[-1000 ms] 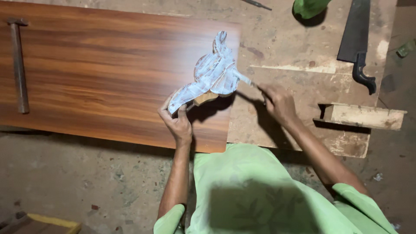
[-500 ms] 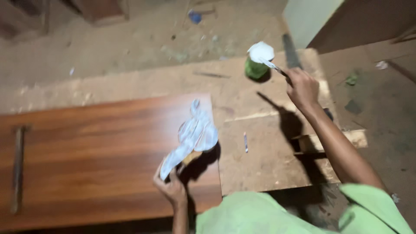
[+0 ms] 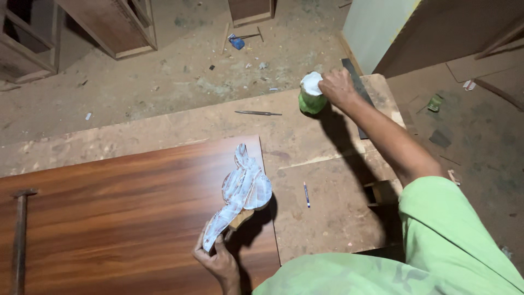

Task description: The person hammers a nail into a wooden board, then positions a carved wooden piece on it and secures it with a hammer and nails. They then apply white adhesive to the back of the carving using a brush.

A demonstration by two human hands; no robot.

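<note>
I'm working in a carpentry workshop. I'm standing over a rough, dusty tabletop (image 3: 333, 218) with a wood-grain laminate panel (image 3: 120, 218) lying on it. Sawdust and scraps are covering the dirt floor (image 3: 207, 71), and unfinished wooden cabinets (image 3: 109, 24) are sitting along the far side. A handsaw (image 3: 357, 90), a hammer (image 3: 19, 240) and a pen (image 3: 306, 194) are lying within reach on the tabletop.

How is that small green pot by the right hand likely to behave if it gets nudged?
The green pot stands upright and looks small, so it is probably light and may tip. Its rounded body would likely roll if toppled. The right hand rests at its white-smeared top, which could be slippery.
</note>
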